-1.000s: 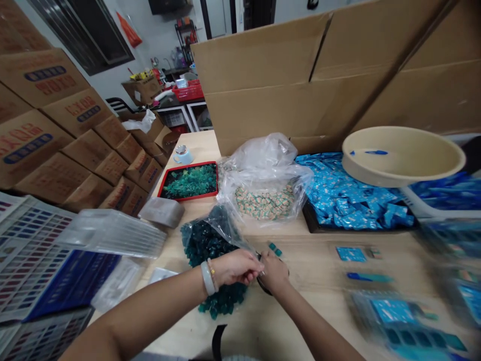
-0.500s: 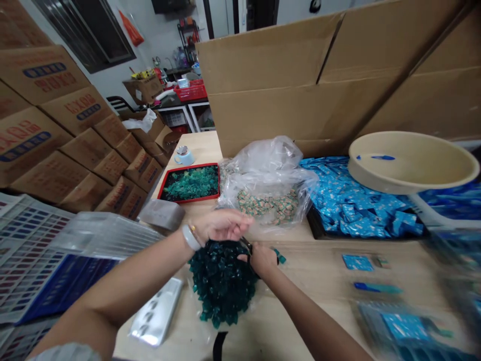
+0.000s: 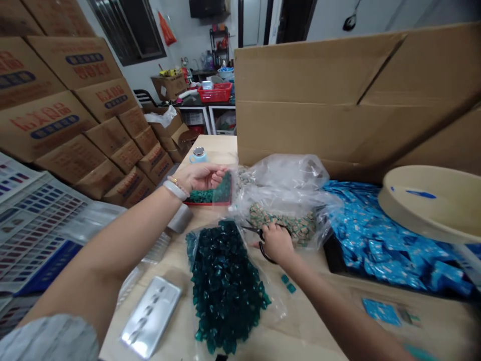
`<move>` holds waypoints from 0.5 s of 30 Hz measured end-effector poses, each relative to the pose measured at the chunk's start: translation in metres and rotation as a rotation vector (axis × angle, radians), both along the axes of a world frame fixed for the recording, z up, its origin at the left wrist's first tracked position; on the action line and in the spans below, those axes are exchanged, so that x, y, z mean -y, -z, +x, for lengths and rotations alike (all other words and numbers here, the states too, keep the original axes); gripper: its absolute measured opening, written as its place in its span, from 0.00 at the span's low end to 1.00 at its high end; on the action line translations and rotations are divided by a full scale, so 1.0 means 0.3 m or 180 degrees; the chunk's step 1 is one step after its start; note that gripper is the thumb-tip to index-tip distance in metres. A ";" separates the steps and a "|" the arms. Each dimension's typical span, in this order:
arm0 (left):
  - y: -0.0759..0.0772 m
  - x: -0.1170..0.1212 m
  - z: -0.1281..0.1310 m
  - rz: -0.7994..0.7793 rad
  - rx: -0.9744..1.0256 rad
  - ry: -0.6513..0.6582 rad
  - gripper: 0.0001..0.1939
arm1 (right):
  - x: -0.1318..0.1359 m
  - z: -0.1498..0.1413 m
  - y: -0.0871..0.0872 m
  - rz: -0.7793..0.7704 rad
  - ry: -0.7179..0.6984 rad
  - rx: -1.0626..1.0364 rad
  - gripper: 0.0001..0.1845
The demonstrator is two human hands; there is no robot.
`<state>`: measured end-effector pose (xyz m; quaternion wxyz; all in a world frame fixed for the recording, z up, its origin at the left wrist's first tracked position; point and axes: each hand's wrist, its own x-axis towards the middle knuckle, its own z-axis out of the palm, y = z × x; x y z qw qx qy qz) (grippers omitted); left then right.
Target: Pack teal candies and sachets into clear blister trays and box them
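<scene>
My left hand (image 3: pixel 203 177) is raised above the red-rimmed tray (image 3: pixel 210 203) of green pieces, its fingers pinched together. A thin clear plastic piece (image 3: pixel 224 193) appears to hang from the fingertips. In my right hand (image 3: pixel 278 243) are black-handled scissors (image 3: pixel 267 254), blades pointing left, beside the top of a clear bag. That bag lies on the table, packed with dark teal glossy pieces (image 3: pixel 227 286). Two small teal pieces (image 3: pixel 288 283) lie loose to its right. Just beyond my right hand sits a clear plastic bag (image 3: pixel 289 175) of small tan and green pieces.
A silver plastic tray (image 3: pixel 151 316) lies at the left. Blue packets (image 3: pixel 361 240) fill a black tray at the right, beside a cream basin (image 3: pixel 432 200). Stacked cartons (image 3: pixel 56 115), plastic crates (image 3: pixel 33 215) and a tall cardboard sheet (image 3: pixel 300 100) surround the table.
My left hand has moved up and away from the bag of teal pieces, toward the red tray. The scissors are apart from that hand, and more of the bag shows. The view has shifted.
</scene>
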<state>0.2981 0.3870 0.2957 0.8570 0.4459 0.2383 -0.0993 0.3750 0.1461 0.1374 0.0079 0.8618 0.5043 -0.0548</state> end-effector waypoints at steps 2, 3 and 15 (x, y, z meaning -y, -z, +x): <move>-0.017 -0.010 -0.040 0.0320 0.0073 0.0206 0.06 | -0.101 0.057 -0.015 0.0007 -0.0394 0.0169 0.30; -0.024 -0.011 -0.062 0.0531 0.0087 0.0307 0.07 | -0.153 0.075 -0.017 0.0005 -0.0649 0.0240 0.30; -0.014 -0.011 -0.121 0.1808 0.0416 0.1025 0.11 | -0.507 0.021 0.059 -0.0141 -0.2493 -0.0083 0.40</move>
